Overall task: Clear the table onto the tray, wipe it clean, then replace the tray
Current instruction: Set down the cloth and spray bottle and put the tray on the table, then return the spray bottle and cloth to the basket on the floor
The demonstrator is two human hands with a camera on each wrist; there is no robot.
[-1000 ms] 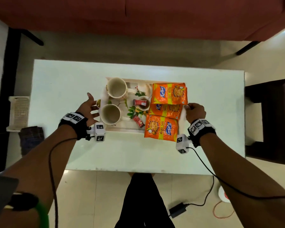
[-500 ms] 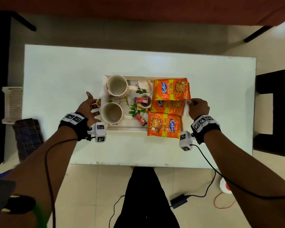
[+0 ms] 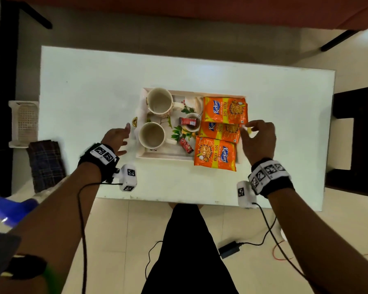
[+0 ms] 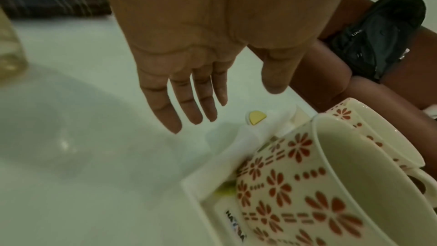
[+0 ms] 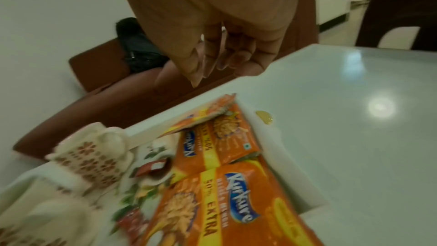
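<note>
A white tray [image 3: 164, 157] sits mid-table [image 3: 89, 98] holding two flowered mugs [image 3: 158, 102] [image 3: 151, 134], a small bowl [image 3: 192, 124], red sachets [image 3: 186, 145] and three orange snack packets [image 3: 225, 110] [image 3: 220, 132] [image 3: 215, 153]. My left hand [image 3: 117, 136] hovers with straight fingers just left of the tray's gold-marked handle [image 4: 256, 117], not touching it; the left wrist view shows the palm [image 4: 189, 100] above bare table. My right hand [image 3: 257, 134] hangs over the tray's right rim, its fingers [image 5: 212, 63] loosely curled and holding nothing.
A folded checked cloth [image 3: 45, 164] and a white basket [image 3: 25, 122] lie off the table's left end. A dark chair [image 3: 357, 141] stands at the right and a red sofa [image 3: 179, 9] beyond. Cables and an adapter [image 3: 229, 249] lie on the floor.
Both hands were against the tray's two ends; now they have come off it, the left with fingers straightened, the right lifted above the rim. The tray stays on the table.
</note>
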